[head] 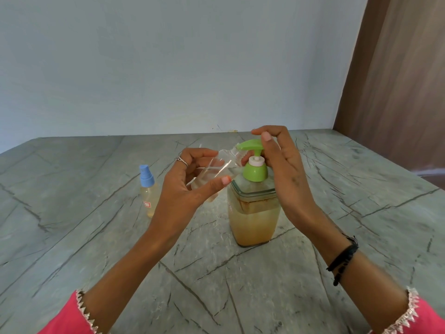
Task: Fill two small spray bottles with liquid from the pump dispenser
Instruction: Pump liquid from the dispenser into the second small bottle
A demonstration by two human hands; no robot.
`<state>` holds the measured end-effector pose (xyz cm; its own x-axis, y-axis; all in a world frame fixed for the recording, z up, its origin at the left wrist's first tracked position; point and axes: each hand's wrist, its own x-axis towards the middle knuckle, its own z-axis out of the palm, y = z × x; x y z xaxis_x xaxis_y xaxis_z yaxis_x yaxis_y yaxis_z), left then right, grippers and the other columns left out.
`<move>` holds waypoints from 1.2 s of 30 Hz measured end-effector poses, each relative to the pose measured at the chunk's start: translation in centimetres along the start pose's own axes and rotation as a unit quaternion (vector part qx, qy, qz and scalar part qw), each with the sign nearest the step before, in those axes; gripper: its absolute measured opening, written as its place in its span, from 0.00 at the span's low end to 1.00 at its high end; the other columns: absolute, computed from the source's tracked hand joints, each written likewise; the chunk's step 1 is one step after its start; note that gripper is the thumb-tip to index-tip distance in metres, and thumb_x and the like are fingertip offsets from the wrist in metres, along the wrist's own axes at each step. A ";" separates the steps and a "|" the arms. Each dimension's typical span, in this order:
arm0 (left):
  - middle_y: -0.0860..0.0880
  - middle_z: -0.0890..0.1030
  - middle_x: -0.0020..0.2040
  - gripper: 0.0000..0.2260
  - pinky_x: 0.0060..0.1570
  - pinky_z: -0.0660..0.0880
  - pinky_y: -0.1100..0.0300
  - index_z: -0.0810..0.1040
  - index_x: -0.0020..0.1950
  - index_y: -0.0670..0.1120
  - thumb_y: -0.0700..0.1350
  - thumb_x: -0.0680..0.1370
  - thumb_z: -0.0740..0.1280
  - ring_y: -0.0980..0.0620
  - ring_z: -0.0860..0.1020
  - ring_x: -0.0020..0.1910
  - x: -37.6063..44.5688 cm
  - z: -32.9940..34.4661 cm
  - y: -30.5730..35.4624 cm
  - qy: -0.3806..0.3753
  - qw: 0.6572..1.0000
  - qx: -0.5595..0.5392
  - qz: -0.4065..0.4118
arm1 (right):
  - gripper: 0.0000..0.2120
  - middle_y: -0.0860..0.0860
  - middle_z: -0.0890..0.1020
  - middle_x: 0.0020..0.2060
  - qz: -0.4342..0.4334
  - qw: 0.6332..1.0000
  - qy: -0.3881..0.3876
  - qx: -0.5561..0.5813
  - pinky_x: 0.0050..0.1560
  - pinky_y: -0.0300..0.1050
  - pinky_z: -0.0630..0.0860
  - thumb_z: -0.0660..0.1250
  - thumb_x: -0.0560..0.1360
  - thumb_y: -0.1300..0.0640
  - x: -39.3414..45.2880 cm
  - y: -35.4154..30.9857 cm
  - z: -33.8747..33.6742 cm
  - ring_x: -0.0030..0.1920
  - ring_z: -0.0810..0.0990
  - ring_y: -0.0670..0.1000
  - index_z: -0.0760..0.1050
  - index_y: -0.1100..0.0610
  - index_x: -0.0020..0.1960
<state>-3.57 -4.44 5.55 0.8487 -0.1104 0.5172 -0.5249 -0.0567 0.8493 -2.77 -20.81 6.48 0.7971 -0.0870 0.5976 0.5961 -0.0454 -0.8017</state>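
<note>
- Nearest to me I see two pink sleeves with silver trim, one at each lower corner, and a black cord bracelet (343, 259) on the right wrist.
- My left hand (185, 186) has its fingers (218, 183) and thumb curled around a small clear plastic spray bottle with no cap (216, 171), holding it tilted, neck up and to the right. A silver ring (182, 161) sits on one finger of that hand.
- The open neck of that bottle lies just under the spout of the green pump head (250, 146). A little pale liquid pools in the low end of the bottle, inside my grip.
- My right hand (286, 169) is over the pump head, its fingers bent down onto the top of it; whether they press or only touch I cannot tell.
- Below both sets of fingers stands the square clear pump dispenser with a green collar (252, 213), upright on the grey veined stone worktop (240, 285), more than half full of cloudy amber liquid.
- Left of my left fingers, well apart from them, stands a second small spray bottle with a blue cap (148, 191), upright, filled with pale yellow liquid.
- Beyond everything is a pale blue wall (168, 68), and a brown panel (397, 80) to the far right.
</note>
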 end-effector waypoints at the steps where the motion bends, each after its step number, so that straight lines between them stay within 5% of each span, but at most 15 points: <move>1: 0.52 0.81 0.51 0.17 0.41 0.77 0.67 0.74 0.53 0.51 0.47 0.66 0.73 0.58 0.80 0.52 0.0 0.0 0.0 0.001 1.000 0.000 0.000 | 0.11 0.44 0.83 0.36 -0.026 1.000 -0.003 -0.017 0.43 0.33 0.77 0.54 0.79 0.50 -0.2 0.3 -0.1 0.40 0.83 0.43 0.70 0.51 0.56; 4: 0.52 0.81 0.50 0.17 0.40 0.77 0.68 0.74 0.53 0.51 0.47 0.65 0.71 0.58 0.80 0.52 -0.1 0.1 0.2 0.000 1.000 -0.004 0.000 | 0.06 0.37 0.82 0.42 -0.073 0.996 -0.024 -0.055 0.46 0.33 0.76 0.57 0.81 0.54 -0.7 1.2 -0.4 0.45 0.82 0.41 0.68 0.47 0.57; 8: 0.54 0.82 0.49 0.16 0.41 0.77 0.68 0.74 0.52 0.52 0.47 0.67 0.74 0.58 0.80 0.51 -0.1 0.2 0.2 0.003 1.000 -0.005 -0.002 | 0.13 0.42 0.82 0.45 -0.090 0.991 -0.041 -0.089 0.50 0.34 0.76 0.65 0.75 0.52 -0.8 1.9 -0.8 0.49 0.81 0.44 0.68 0.45 0.58; 15: 0.54 0.82 0.50 0.16 0.46 0.77 0.68 0.74 0.52 0.53 0.49 0.68 0.73 0.59 0.80 0.51 -0.1 0.2 0.0 0.007 1.000 0.006 0.002 | 0.16 0.25 0.75 0.50 -0.108 0.986 -0.069 -0.106 0.50 0.27 0.72 0.66 0.73 0.61 -0.6 2.6 -1.2 0.51 0.77 0.32 0.71 0.66 0.59; 21: 0.55 0.82 0.49 0.17 0.44 0.77 0.67 0.74 0.53 0.53 0.49 0.67 0.74 0.59 0.80 0.50 -0.1 0.3 -0.1 0.006 1.000 0.009 -0.003 | 0.18 0.30 0.78 0.49 -0.100 0.988 -0.073 -0.092 0.51 0.29 0.74 0.67 0.73 0.59 -0.6 2.6 -1.2 0.51 0.79 0.37 0.68 0.54 0.61; 28: 0.55 0.81 0.49 0.18 0.40 0.76 0.69 0.73 0.53 0.53 0.49 0.64 0.71 0.61 0.80 0.49 -0.2 0.4 0.1 0.000 1.000 0.010 -0.001 | 0.18 0.28 0.77 0.50 -0.109 0.987 -0.074 -0.095 0.51 0.30 0.75 0.67 0.74 0.60 -0.6 2.4 -1.1 0.52 0.79 0.36 0.66 0.51 0.60; 34: 0.56 0.81 0.50 0.19 0.46 0.78 0.66 0.73 0.53 0.54 0.49 0.64 0.71 0.60 0.80 0.51 -0.1 0.3 -0.1 0.001 1.000 0.026 0.003 | 0.17 0.27 0.72 0.54 -0.126 0.984 -0.074 -0.105 0.50 0.29 0.74 0.70 0.71 0.60 -0.5 2.5 -1.1 0.53 0.76 0.33 0.73 0.54 0.58; 36: 0.57 0.80 0.50 0.19 0.45 0.77 0.68 0.73 0.53 0.54 0.49 0.64 0.71 0.62 0.79 0.51 -0.2 0.2 -0.1 0.001 1.000 0.025 0.003 | 0.18 0.30 0.72 0.56 -0.132 0.984 -0.072 -0.099 0.51 0.31 0.75 0.70 0.71 0.61 -0.5 2.4 -1.1 0.54 0.77 0.36 0.75 0.44 0.56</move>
<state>-3.66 -4.66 5.35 0.8457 -0.1089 0.5224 -0.5324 -0.1047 0.8400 -1.86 -21.93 4.24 0.6307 0.0945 0.7702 0.7651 -0.2415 -0.5969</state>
